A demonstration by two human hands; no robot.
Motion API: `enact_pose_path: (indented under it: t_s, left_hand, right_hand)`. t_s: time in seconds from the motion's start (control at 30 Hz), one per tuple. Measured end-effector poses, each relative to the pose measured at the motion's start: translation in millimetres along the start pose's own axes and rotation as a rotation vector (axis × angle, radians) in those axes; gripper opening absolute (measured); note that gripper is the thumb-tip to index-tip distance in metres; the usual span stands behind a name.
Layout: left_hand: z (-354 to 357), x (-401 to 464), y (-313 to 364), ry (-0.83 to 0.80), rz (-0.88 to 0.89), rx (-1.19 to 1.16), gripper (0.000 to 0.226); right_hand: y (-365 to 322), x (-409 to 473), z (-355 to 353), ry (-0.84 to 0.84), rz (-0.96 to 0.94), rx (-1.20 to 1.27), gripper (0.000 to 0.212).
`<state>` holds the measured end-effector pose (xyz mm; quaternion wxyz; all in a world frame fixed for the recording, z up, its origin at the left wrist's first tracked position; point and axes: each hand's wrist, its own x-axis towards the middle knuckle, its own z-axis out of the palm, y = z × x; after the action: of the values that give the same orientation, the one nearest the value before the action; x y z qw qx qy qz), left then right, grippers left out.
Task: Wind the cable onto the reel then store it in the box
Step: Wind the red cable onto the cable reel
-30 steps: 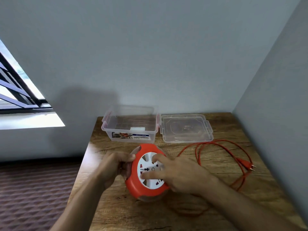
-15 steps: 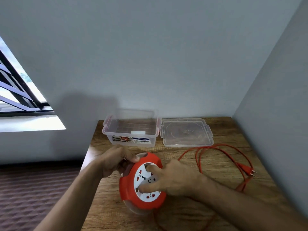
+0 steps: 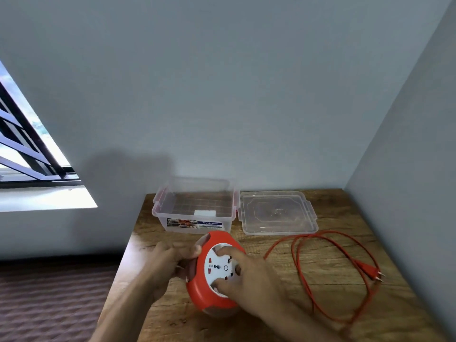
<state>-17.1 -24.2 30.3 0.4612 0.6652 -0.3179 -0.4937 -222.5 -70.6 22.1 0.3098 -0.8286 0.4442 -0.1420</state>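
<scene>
A round red cable reel (image 3: 202, 290) with a white socket face stands tilted on the wooden table (image 3: 333, 272). My left hand (image 3: 170, 262) grips its left rim, thumb over the edge. My right hand (image 3: 246, 275) lies on the white face, fingertips hooked into its recesses. The red cable (image 3: 306, 275) lies in loose loops to the right of the reel, its two-pin plug (image 3: 370, 270) near the right wall. The clear open box (image 3: 195, 211) stands behind the reel, with only a small white slip inside.
The box's clear lid (image 3: 277, 213) lies flat to the right of the box. Grey walls close the table at the back and right. The table's left edge drops to a dark patterned floor (image 3: 49, 299). A barred window (image 3: 22, 149) is at far left.
The reel's white face has turned under my right hand's fingers. The view has tipped a little, so reel and hands sit lower in the frame. The cable loops look much the same.
</scene>
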Motion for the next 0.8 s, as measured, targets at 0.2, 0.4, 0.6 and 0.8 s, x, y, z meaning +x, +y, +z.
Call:
enact_pose_path:
  t_s: [0.2,0.4,0.6,0.8]
  left_hand:
    - [11,-10,-9,0.035,0.142,-0.08,0.022]
    - [17,-18,-17,0.02,0.237,-0.07,0.018]
    - [26,-17,-30,0.059,0.307,0.041,0.016]
    - [11,-10,-20,0.066,0.108,-0.12,0.021]
  right_hand:
    - [-10,5,8,0.089,0.264,0.314,0.055]
    - [-12,7,14,0.081,0.437,0.418,0.052]
    - [-12,8,5,-0.021,0.641,0.791,0.048]
    - [3,4,-28,0.052,-0.023,-0.285,0.039]
